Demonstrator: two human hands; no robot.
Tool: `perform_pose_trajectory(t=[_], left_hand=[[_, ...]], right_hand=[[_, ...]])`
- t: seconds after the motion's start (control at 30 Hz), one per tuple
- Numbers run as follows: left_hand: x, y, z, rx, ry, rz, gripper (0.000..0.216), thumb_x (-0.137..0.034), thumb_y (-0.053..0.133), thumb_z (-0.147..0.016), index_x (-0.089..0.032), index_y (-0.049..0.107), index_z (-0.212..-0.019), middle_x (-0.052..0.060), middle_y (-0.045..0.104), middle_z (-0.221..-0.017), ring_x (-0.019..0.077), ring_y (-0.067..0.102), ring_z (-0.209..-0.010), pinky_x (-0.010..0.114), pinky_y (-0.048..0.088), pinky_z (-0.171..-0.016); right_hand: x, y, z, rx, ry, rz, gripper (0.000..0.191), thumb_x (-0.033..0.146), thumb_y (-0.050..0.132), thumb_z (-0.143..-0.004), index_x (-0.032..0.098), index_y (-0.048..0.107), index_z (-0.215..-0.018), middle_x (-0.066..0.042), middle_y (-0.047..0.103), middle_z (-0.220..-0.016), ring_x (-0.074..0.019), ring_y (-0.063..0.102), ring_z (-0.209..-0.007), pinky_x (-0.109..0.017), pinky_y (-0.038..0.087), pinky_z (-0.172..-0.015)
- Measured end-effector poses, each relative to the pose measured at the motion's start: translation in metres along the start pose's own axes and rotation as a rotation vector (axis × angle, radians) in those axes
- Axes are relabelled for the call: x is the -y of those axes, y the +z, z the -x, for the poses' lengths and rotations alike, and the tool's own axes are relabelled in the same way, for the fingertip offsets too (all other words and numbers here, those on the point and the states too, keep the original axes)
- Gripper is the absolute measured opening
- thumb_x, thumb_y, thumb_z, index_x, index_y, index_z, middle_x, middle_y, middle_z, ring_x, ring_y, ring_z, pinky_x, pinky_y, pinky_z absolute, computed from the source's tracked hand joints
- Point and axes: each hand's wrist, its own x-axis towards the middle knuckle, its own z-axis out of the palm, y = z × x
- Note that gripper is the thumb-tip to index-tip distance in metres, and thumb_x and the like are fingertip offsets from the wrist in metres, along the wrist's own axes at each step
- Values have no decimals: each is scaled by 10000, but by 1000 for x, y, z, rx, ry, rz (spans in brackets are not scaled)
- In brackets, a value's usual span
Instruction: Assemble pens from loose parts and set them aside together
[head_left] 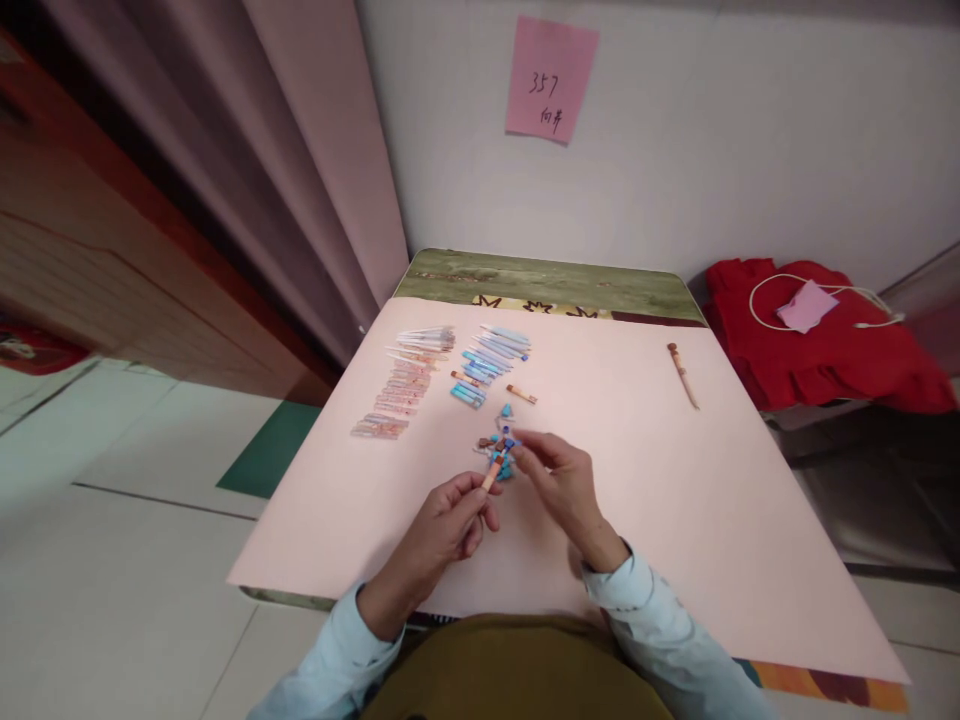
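Between the thumb and fingers of my left hand [454, 515] is a short tan pen barrel [491, 476] with a brown end, tilted up and away from me. My right hand [559, 475] is just to its right, thumb and forefinger pinched close to the barrel's upper end. Whatever those fingertips hold is too small to make out. Beneath and beyond both hands lies a small pile of blue and brown pen parts [485, 443], partly covered by my fingers. A light-blue cap-like piece [506, 410] sits just past the pile. Another tan barrel [521, 394] lies alone behind it.
Clear, pinkish pen parts [401, 385] form a long row at the left. Blue barrels and slim tubes [487, 360] lie beside it. An assembled-looking brown-topped pen [682, 376] rests at the right of the pale sheet [637, 500]. Red cloth [825, 350] with a white cable is beyond the table.
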Motion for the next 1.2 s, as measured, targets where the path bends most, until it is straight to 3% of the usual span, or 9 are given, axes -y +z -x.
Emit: perform_pose_trajectory(t=[0.07,0.13,0.27,0.37,0.5,0.7,0.9,1.03,1.2], left_hand=[[-3,0,1,-63,32,-12,401,-502,611,-865,-173,573,-1091,-15,615,-680,28,356,-391,179,158,-387],[-7,0,0,-169,84,-23,457,-528,605,-865,-187,561,-1166,-31,595,-638,33,344,-382,180,162,-387],[-13,0,-1,-296,176,-25,484,-544,613,-854,-169,609,-1160,-34,560,-611,40,352,-381,189,168,-385],[-16,-2,0,-309,193,-13,460,-538,630,-841,-161,632,-1104,-25,569,-633,35,348,-376,194,154,-386],[-15,-5,0,-318,181,-10,418,-529,644,-829,-166,637,-1035,-25,571,-634,30,338,-368,192,137,-391],[-13,-6,-5,-291,159,0,388,-525,641,-831,-173,637,-996,-29,576,-626,32,336,-366,189,138,-389],[-16,-7,-8,-277,158,-8,390,-522,643,-830,-163,656,-983,-5,618,-675,34,344,-380,193,136,-388],[-19,-7,-9,-273,156,-4,383,-515,646,-827,-155,657,-958,-3,622,-664,33,340,-379,194,140,-398],[-21,-11,-10,-316,144,22,405,-547,640,-820,-160,653,-942,-6,612,-671,36,347,-388,189,138,-389]], right_hand=[[-5,-12,-15,-92,40,94,256,361,661,-866,212,743,-1058,-36,744,-802,-168,663,-662,-282,525,-632],[-11,-22,-32,-123,11,282,184,343,657,-853,210,763,-925,-35,729,-782,-167,632,-656,-284,490,-638],[-18,-22,-58,3,2,543,116,243,642,-823,228,758,-816,-24,722,-804,-157,616,-661,-273,447,-657],[-18,-9,-62,108,24,627,121,206,633,-815,239,744,-780,-15,710,-779,-158,618,-672,-266,424,-649],[-17,3,-60,141,18,703,108,198,633,-819,232,728,-782,-27,705,-801,-174,623,-718,-267,395,-623],[-20,-1,-62,216,-33,667,126,181,622,-810,232,724,-757,-16,703,-766,-163,615,-699,-260,401,-632],[-29,-21,-80,-1,45,629,181,299,601,-837,229,768,-831,-29,706,-782,-169,613,-693,-275,424,-656],[-36,-22,-86,-41,92,653,198,336,637,-816,215,765,-906,-40,709,-835,-180,627,-721,-288,436,-667],[-38,-10,-77,-99,-19,667,183,301,603,-871,231,750,-954,-40,701,-909,-181,634,-782,-296,456,-711]])
